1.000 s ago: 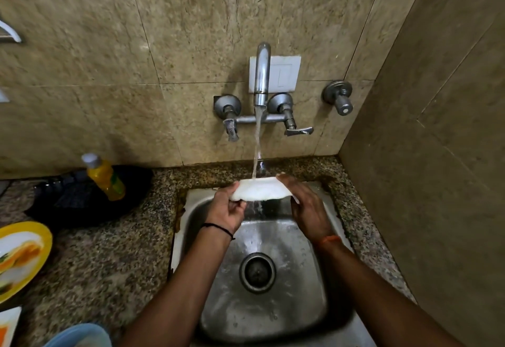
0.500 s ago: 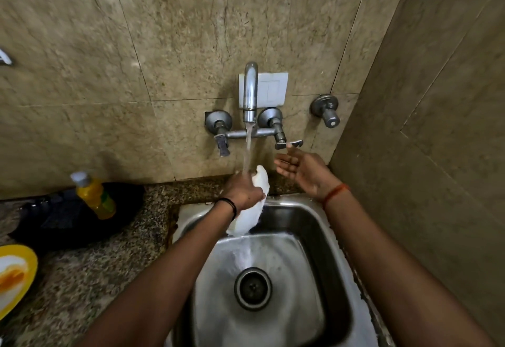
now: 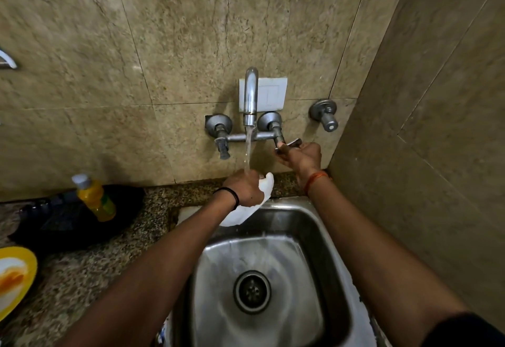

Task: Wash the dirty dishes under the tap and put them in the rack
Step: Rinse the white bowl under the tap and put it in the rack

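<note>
My left hand [image 3: 246, 189] grips a white plate [image 3: 240, 212] tilted on edge over the back rim of the steel sink [image 3: 328, 278]. Water runs from the tap [image 3: 250, 95] onto that hand and the plate. My right hand [image 3: 302, 155] is up at the wall, its fingers curled round the right tap lever [image 3: 289, 144]. A dirty yellow plate [image 3: 13, 278] with orange smears lies on the counter at the far left.
A yellow soap bottle [image 3: 95, 199] stands in a black pan or tray [image 3: 68, 223] on the speckled granite counter [image 3: 90, 278]. A second valve knob [image 3: 325, 114] juts from the wall right of the tap. A tiled side wall closes in the sink's right side.
My right hand let go of the white plate and rose to the tap lever, now gripping it. The left hand tipped the plate on edge and keeps it under the stream.
</note>
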Demonstrator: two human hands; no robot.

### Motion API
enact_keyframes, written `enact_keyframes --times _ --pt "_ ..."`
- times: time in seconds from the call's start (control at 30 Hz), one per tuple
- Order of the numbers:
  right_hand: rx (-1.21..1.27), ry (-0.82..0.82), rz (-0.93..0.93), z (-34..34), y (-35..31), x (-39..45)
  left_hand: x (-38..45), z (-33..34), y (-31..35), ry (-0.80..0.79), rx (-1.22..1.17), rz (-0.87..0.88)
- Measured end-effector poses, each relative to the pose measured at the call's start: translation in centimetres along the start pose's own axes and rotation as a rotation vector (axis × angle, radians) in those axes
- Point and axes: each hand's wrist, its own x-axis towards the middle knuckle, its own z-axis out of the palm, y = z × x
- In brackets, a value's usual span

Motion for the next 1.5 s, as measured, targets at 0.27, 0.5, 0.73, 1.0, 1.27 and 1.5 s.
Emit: enact_keyframes --times 0.27,0.5,0.73,1.0,1.27,1.5 --pt "-1.064 0.204 -0.573 0.8 -0.5 -2.9 -0.7 0.4 -0.2 0.041 -0.067 -0.033" --pt "-1.111 0.021 -0.456 -0.7 -1.1 -4.0 -2.3 -0.1 -1.1 0.156 -0.096 0.013" --pt "-0.193 -0.582 0.498 -3.8 0.8 -7.8 -4.9 -0.6 0.1 0.353 0.029 0.131" --pt "0.116 -0.625 0.467 -5.8 0.0 -9.8 -9.0 3.0 0.5 0.417 0.169 0.398" --pt "-0.728 -0.269 -0.481 -7.7 0.6 -13.9 -12.8 6.8 1.5 0.275 0.247 0.365" --pt "-1.013 -0.247 -0.939 -13.3 1.4 -17.2 -14.8 6.7 2.7 0.315 -0.066 0.086"
